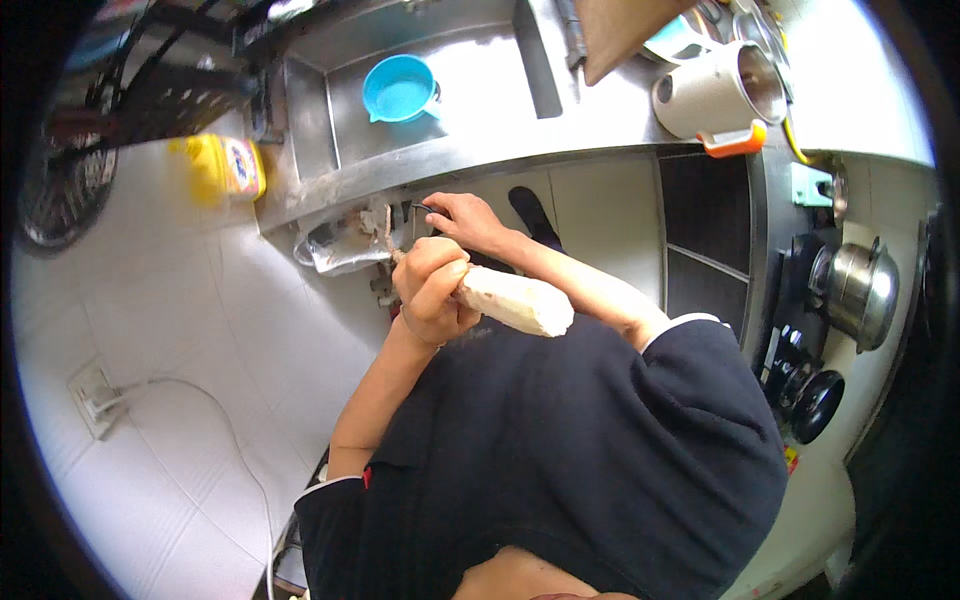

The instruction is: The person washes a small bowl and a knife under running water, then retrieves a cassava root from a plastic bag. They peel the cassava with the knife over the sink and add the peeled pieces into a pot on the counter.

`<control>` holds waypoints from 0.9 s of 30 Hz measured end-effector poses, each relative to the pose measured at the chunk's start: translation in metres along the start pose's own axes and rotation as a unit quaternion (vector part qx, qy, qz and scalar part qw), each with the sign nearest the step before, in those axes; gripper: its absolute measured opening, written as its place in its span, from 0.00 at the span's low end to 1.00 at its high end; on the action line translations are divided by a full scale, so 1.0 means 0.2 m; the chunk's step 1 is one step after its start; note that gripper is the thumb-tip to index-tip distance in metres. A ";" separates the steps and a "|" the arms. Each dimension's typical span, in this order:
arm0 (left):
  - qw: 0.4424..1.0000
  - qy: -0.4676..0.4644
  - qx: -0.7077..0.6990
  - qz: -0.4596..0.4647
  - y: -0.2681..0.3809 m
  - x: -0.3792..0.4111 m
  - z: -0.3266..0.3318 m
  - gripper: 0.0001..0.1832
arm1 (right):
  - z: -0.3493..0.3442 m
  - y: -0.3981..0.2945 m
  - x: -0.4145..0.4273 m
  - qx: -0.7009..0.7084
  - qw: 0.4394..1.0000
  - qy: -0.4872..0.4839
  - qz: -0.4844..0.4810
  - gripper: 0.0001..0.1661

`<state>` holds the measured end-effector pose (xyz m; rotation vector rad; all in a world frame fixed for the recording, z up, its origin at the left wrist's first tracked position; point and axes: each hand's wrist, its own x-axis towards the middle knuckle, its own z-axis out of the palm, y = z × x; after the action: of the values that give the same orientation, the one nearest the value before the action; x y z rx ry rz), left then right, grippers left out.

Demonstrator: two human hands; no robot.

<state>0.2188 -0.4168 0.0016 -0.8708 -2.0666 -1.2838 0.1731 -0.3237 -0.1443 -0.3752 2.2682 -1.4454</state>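
Note:
My left hand [431, 289] is closed around a thick, pale, peeled root vegetable [517, 300]. Its cut-looking blunt end points to the right, and a thin brown root end [390, 232] sticks out on the other side of the fist. Just beyond, my right hand [466, 221] has thumb and forefinger on a small, thin dark tool [426, 208], whose kind is unclear because the fingers hide part of it. Below the sink's edge, a clear plastic bag [345, 251] with unclear contents lies left of the hands.
A steel sink [307, 112] holds a blue plastic dipper [401, 90]. On the counter at right stands a pale pot with an orange handle [709, 94]. A yellow jug [225, 169] is at left; a steel pot [862, 296] is at far right. A cable [225, 409] hangs along the tiled wall.

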 end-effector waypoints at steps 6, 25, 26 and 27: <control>0.999 0.007 -0.019 0.031 0.02 0.22 0.22 0.16 | -0.31 0.07 0.01 0.005 0.996 0.076 -0.050 0.19; 0.690 0.023 -0.457 -0.561 0.18 0.33 -0.08 0.25 | -0.13 0.06 0.23 0.020 0.973 -0.126 -0.191 0.22; 0.694 0.043 -0.451 -0.559 0.20 0.30 -0.11 0.24 | -0.07 -0.06 0.24 0.032 0.961 -0.135 -0.241 0.24; 0.698 0.062 -0.446 -0.557 0.22 0.26 -0.14 0.24 | -0.07 -0.33 0.22 0.006 0.942 -0.147 -0.303 0.26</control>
<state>0.2224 -0.4151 0.0744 0.3859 -1.7228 -3.0055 0.1284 -0.3587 -0.0885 -1.2827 1.9794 -1.5380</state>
